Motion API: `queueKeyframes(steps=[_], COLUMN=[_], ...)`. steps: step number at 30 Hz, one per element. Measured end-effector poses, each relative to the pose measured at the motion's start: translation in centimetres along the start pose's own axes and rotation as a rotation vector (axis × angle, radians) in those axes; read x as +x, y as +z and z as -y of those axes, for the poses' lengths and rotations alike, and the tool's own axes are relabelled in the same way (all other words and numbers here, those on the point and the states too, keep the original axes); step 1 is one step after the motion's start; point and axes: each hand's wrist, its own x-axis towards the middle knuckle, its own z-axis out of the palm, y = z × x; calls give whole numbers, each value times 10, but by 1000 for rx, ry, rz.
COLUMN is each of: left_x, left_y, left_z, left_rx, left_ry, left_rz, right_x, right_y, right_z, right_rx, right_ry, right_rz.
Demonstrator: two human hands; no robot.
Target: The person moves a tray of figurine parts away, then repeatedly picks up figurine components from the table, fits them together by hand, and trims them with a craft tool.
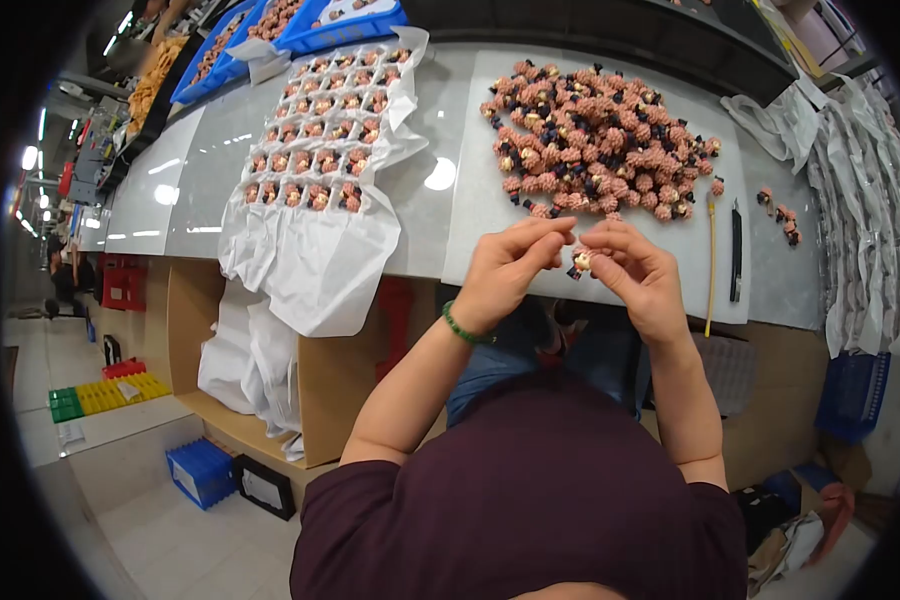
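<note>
My right hand [640,275] pinches a small pink figurine [582,259] with a pale face and dark base between thumb and fingers, over the table's front edge. Just left of it, my left hand [513,265], with a green bracelet at the wrist, has its thumb and index finger pressed together near the figurine; whether anything lies between them is too small to tell. Behind both hands a large heap of similar figurines [595,140] lies on a white board [470,190]. To the left, a tray [300,130] lined with white paper holds rows of figurines in compartments.
Right of the heap lie a yellow stick [711,265], a black tool [736,250] and a few loose pieces [790,225]. Stacked clear-wrapped trays [860,210] stand far right. Blue bins [340,28] sit at the back left; an open carton [325,395] is below the table.
</note>
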Motion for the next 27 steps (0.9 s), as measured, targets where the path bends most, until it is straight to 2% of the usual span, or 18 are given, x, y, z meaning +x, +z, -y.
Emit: queueKeyframes(steps=[2,3,6,9,14,19,22,27], left_x=[1,0,-4,-4,-3,-6,-6,-6], left_y=[5,5,3,6,6,8,11,7], left_z=[12,14,14,16,19,15,17,22], left_rx=[-141,-144,-375,-373,-264,-157,-228,-338], left_ry=[-57,-65,-340,-291,-201,-188,-156,-208], left_rz=[71,71,15,-52,-133,-141,-205,-189], right_x=[-7,-9,-14,-19,-25,-26,-27,-28], right_y=[4,6,11,15,19,21,23,24], right_z=[-9,-13,-22,-30,-35,-37,-38,-39], right_rx=[8,49,130,218,229,154,114,-2], right_ry=[-36,-19,10,43,108,20,-2,-94], right_rz=[22,-38,-161,-232,-199,-244,-246,-250])
